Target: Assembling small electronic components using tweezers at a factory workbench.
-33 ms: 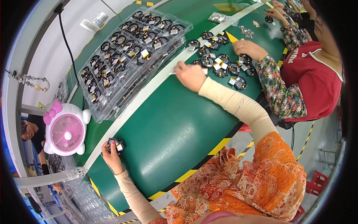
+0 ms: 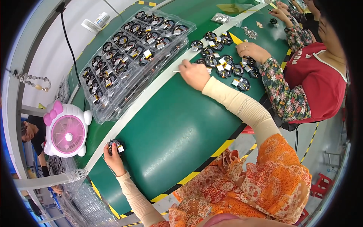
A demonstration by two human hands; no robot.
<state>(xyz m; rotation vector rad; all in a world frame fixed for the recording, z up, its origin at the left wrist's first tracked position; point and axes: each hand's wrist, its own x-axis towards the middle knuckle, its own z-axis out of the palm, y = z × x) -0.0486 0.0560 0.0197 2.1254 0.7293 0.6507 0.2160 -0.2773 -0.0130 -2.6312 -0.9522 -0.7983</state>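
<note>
The left hand [image 2: 114,162] pinches a round black part [image 2: 117,146] between thumb and fingers, at the worktop's left end, just beside the pale strip [image 2: 121,122] that runs along the green worktop [image 2: 162,125]. A pale rectangle shows on the part's face. The right hand [image 2: 196,76] is well apart from it, its fingers curled together and pinching a thin white stick [image 2: 176,71] that points left over the pale strip.

Beyond the strip, near the right hand, a clear tray [image 2: 100,116] lies on top of more trays. Its compartments hold many round black parts like the one in the left hand, several with white or yellow pieces on them.

To the right of the right hand lies a loose cluster of the same parts [image 2: 226,60], some touching or overlapping; the hand partly hides the nearest ones. A co-worker's hand [image 2: 254,51] rests at the cluster's far side, covering part of it. Farther up are a small heap of silvery pieces [image 2: 250,33] and a clear bag [image 2: 221,17] with small pale pieces inside.

On the left, a pink and white fan [image 2: 68,137] stands near the tray, a black cable [image 2: 68,49] hangs down, and a beaded bracelet [image 2: 36,83] hangs from the frame [image 2: 15,106].
</note>
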